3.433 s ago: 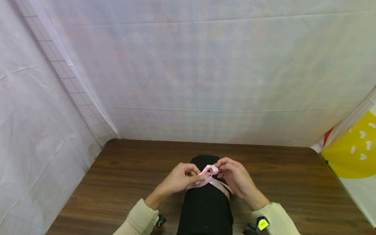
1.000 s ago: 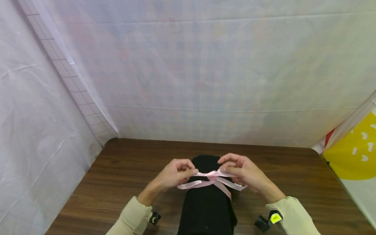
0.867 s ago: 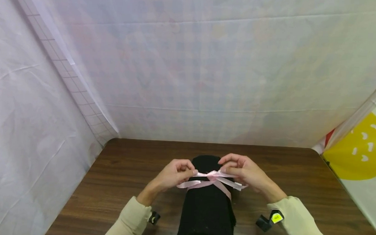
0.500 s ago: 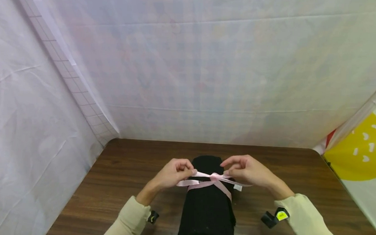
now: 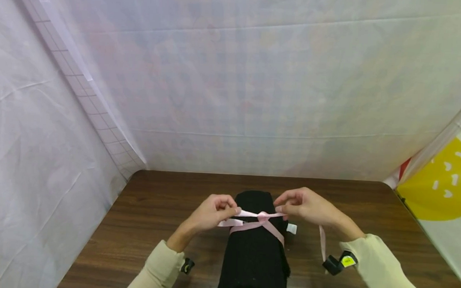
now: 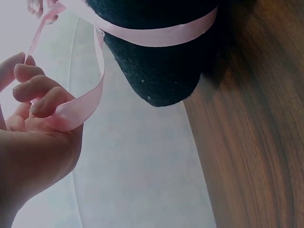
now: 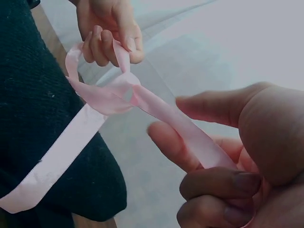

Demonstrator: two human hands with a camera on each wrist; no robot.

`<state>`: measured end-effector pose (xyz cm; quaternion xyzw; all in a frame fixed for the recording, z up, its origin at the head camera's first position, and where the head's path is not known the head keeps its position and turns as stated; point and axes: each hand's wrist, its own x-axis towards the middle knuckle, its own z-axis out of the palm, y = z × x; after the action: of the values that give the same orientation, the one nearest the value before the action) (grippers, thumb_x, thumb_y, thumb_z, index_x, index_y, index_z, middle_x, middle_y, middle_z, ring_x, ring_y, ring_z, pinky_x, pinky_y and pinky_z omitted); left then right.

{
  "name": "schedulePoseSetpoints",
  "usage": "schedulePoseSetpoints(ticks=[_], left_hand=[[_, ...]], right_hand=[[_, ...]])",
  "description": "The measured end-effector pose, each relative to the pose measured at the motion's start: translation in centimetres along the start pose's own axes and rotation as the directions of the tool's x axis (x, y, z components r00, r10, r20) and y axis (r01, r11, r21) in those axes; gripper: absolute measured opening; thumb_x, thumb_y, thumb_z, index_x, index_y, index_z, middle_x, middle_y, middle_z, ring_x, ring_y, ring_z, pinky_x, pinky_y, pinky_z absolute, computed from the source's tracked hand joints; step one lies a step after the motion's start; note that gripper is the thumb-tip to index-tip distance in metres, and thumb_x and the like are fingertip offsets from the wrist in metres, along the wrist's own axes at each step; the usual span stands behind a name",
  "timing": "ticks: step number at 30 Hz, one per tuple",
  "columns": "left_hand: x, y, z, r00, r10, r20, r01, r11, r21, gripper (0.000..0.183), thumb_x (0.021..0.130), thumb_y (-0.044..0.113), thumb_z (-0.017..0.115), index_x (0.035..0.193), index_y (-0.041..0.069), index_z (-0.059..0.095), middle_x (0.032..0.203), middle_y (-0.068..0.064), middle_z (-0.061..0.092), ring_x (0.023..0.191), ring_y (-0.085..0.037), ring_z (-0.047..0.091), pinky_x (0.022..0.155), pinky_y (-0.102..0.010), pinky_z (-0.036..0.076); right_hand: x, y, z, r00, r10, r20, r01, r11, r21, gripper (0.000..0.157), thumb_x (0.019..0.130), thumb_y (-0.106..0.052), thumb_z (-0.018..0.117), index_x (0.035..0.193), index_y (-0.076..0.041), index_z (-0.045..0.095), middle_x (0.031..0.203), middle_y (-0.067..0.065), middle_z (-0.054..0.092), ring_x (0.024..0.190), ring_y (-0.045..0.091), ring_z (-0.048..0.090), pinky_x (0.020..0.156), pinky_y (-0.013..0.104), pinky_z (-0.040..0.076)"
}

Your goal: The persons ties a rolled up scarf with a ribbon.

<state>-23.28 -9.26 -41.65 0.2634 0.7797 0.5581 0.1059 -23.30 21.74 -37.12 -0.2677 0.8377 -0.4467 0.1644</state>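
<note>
A black rolled-up knit cloth lies lengthwise on the table with a pink ribbon wrapped round it and crossed on top. My left hand pinches one ribbon end between thumb and forefinger; slack ribbon curves across its palm in the left wrist view. On the other side my right hand holds the opposite length, its lower fingers curled over the ribbon in the right wrist view. Between the hands the ribbon is stretched nearly straight through a loose knot. One tail hangs below my right hand.
The brown wooden table extends on both sides of the roll. A small white tag sticks out at the roll's right side. White sheeting hangs behind the table and to its left. A yellow printed shape shows at the right.
The loop seen earlier at the middle is gone, and the ribbon is pulled taut into a smaller knot. My right hand has moved right, and a tail now hangs from it. My left hand has barely moved lately.
</note>
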Motion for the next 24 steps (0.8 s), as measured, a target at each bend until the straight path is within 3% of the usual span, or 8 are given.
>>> schedulePoseSetpoints(ticks=[4, 10, 15, 20, 24], left_hand=[[0.0, -0.06, -0.01, 1.0, -0.002, -0.001, 0.002, 1.0, 0.004, 0.017, 0.095, 0.022, 0.068, 0.087, 0.007, 0.068, 0.066, -0.017, 0.056, 0.049, -0.007, 0.038, 0.045, -0.021, 0.032], [0.09, -0.33, -0.12, 1.0, 0.008, -0.004, -0.008, 1.0, 0.015, 0.017, 0.094, 0.021, 0.068, 0.086, 0.006, 0.068, 0.065, -0.014, 0.057, 0.049, -0.007, 0.039, 0.044, -0.022, 0.032], [0.05, -0.25, -0.27, 1.0, -0.001, -0.002, 0.001, 1.0, 0.027, 0.017, 0.094, 0.023, 0.068, 0.085, 0.008, 0.068, 0.061, -0.004, 0.052, 0.048, -0.008, 0.037, 0.043, -0.022, 0.03], [-0.04, -0.2, -0.38, 1.0, -0.009, -0.003, 0.009, 1.0, 0.029, 0.017, 0.094, 0.023, 0.068, 0.085, 0.009, 0.068, 0.06, -0.002, 0.051, 0.047, -0.008, 0.037, 0.043, -0.022, 0.03], [-0.03, -0.36, -0.41, 1.0, 0.007, -0.002, -0.007, 1.0, 0.03, 0.016, 0.094, 0.021, 0.069, 0.086, 0.007, 0.068, 0.061, -0.001, 0.051, 0.047, -0.007, 0.038, 0.043, -0.021, 0.03]], right_hand=[[0.12, 0.14, 0.32, 0.999, 0.019, -0.029, -0.019, 1.0, 0.0, 0.02, 0.096, -0.017, 0.064, 0.108, -0.001, 0.069, 0.085, 0.007, 0.073, 0.072, 0.019, 0.068, 0.055, 0.024, 0.048], [0.08, 0.38, 0.47, 1.0, 0.003, -0.027, -0.003, 1.0, 0.028, 0.016, 0.094, -0.009, 0.064, 0.105, 0.002, 0.069, 0.089, 0.009, 0.073, 0.078, 0.021, 0.066, 0.069, 0.03, 0.056], [0.07, 0.32, 0.58, 0.999, 0.031, -0.042, -0.033, 0.999, -0.034, 0.015, 0.092, -0.015, 0.069, 0.1, -0.003, 0.072, 0.085, 0.006, 0.072, 0.067, 0.012, 0.056, 0.06, 0.025, 0.049], [-0.06, 0.18, 0.63, 0.997, 0.051, -0.054, -0.056, 0.996, -0.076, 0.014, 0.091, -0.019, 0.07, 0.096, -0.007, 0.075, 0.072, 0.0, 0.064, 0.055, 0.007, 0.042, 0.049, 0.022, 0.035], [-0.21, 0.21, 0.65, 0.997, 0.06, -0.056, -0.064, 0.994, -0.085, 0.013, 0.091, -0.019, 0.07, 0.095, -0.007, 0.075, 0.069, -0.001, 0.059, 0.054, 0.007, 0.04, 0.047, 0.021, 0.032]])
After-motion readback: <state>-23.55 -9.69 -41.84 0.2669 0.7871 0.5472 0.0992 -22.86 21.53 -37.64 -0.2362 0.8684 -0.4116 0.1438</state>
